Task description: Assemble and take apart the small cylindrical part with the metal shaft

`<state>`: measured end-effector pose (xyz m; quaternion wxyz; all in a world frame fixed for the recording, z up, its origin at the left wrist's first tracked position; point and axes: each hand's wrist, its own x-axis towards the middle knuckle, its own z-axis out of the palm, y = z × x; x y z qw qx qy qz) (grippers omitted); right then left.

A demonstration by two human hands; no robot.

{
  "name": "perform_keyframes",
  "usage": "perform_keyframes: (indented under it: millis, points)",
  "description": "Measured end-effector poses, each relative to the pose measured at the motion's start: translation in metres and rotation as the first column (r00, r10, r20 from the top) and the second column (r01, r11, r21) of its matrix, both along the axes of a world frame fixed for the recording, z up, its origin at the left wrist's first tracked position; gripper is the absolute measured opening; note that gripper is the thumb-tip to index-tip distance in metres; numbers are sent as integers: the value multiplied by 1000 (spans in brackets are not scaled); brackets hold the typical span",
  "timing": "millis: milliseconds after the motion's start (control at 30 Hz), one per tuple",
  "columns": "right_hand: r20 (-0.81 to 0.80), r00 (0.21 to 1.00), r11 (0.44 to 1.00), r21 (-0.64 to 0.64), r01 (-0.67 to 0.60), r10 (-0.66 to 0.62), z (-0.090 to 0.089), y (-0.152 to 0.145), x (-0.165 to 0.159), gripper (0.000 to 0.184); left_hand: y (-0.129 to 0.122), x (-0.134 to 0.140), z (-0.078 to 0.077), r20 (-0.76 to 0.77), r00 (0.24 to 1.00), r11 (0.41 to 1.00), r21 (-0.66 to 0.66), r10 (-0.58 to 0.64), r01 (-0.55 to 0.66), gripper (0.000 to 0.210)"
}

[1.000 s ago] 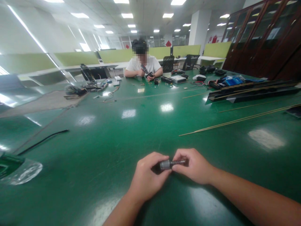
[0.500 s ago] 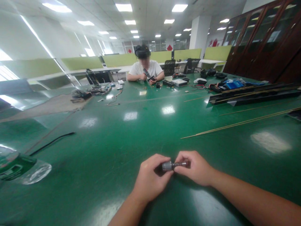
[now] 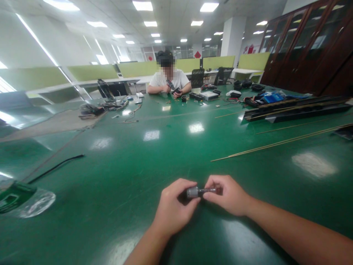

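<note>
My left hand (image 3: 175,208) is closed around the thick grey end of a small cylindrical tool (image 3: 192,191), with thumb and forefinger on either side of it. From that end a thinner, dark ringed shaft points right, towards my right hand (image 3: 227,195). The right thumb and fingers pinch around this shaft near its far end. The tool lies level between the two hands, just above the green tabletop (image 3: 124,206). Its left end is hidden inside my left palm, and its exact kind cannot be made out.
At left lies a clear plastic bottle with a green label (image 3: 19,197) beside a black cable (image 3: 56,169). Thin brass-coloured rods (image 3: 264,145) and black channels (image 3: 298,108) lie at right. Across the table a person (image 3: 169,81) holds a dark tool among small parts.
The whole view has shifted slightly left. Both hands keep their grip on the tool, and the left hand has drawn a little away from the right.
</note>
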<state>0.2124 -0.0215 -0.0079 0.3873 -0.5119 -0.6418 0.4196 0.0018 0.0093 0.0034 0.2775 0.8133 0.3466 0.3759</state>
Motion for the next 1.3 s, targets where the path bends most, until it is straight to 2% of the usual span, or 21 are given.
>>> perform_keyframes:
  millis: [433, 1300]
  points:
    - [-70, 997, 1000, -28, 11, -13, -2, 1, 3, 13, 4, 0, 1, 21, 999, 999, -7, 49, -49, 27]
    - [-140, 990, 1000, -13, 18, -19, -2, 2, 5, 13, 4, -2, 6, 39, 997, 997, 36, 62, -63, 25]
